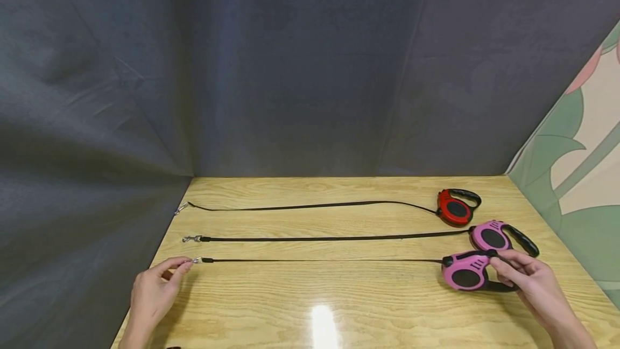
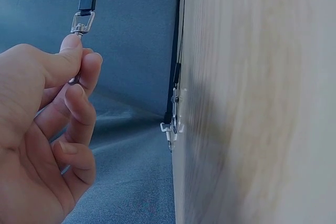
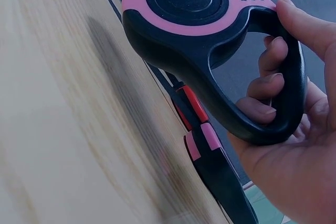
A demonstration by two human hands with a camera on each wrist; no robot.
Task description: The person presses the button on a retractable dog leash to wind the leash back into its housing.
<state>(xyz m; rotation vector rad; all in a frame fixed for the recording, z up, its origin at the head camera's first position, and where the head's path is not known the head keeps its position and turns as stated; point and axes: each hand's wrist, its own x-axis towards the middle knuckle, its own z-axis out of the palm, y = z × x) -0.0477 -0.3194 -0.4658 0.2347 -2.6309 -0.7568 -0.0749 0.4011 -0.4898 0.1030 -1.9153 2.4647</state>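
In the head view my left hand (image 1: pixel 154 291) pinches the metal snap hook (image 2: pixel 80 27) of a retractable dog leash between thumb and forefinger. My right hand (image 1: pixel 532 280) grips the black loop handle (image 3: pixel 296 87) of that leash's pink and black case (image 1: pixel 464 272), raised above the table. Its thin black strap (image 1: pixel 319 260) runs taut from one hand to the other. Just behind lies a second pink leash (image 1: pixel 491 237), its strap stretched left to a metal clip (image 1: pixel 191 239). Farther back rests a red leash (image 1: pixel 456 210), strap also drawn out, ending in a clip (image 1: pixel 181 209).
All this is on a light wooden table (image 1: pixel 271 300). A dark grey curtain (image 1: pixel 300 79) borders its back and left sides. To the right hangs a leaf-patterned panel (image 1: pixel 571 176). A small dark object (image 1: pixel 173 347) peeks in at the bottom edge.
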